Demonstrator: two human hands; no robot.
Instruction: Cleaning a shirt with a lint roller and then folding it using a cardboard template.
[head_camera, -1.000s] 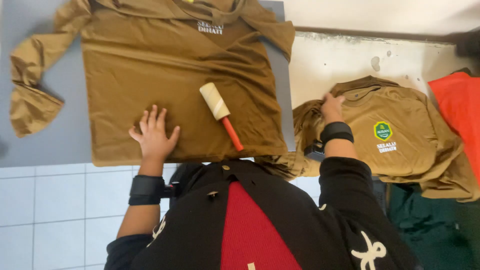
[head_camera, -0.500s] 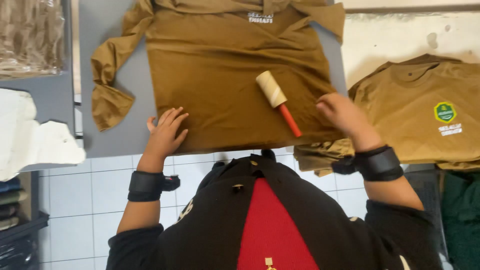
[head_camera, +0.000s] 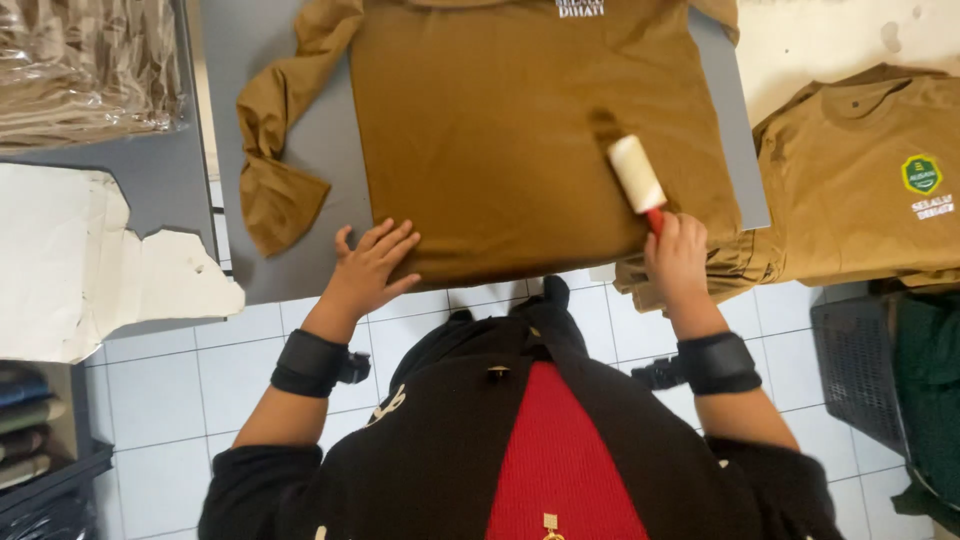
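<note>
Fingers (head_camera: 385, 245) of our left hand (head_camera: 368, 272) lie spread and flat on the soft brown shirt (head_camera: 520, 130), pinning its lower hem to the smooth grey counter (head_camera: 300, 160). Further right, our right hand (head_camera: 678, 262) wraps closed around the lint roller (head_camera: 637, 176), its red handle gripped and its pale cylinder resting on the shirt's lower right.

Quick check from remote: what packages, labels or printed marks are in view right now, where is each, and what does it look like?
Clear plastic bag: top left, crinkled, holds folded tan cloth.
White printed mark: top edge of the brown shirt laid flat on the grey board, small block.
Green shield badge: chest of the tan shirt at right, with small white print below.
Torn white paper: left, blank.
No screens or signs.
</note>
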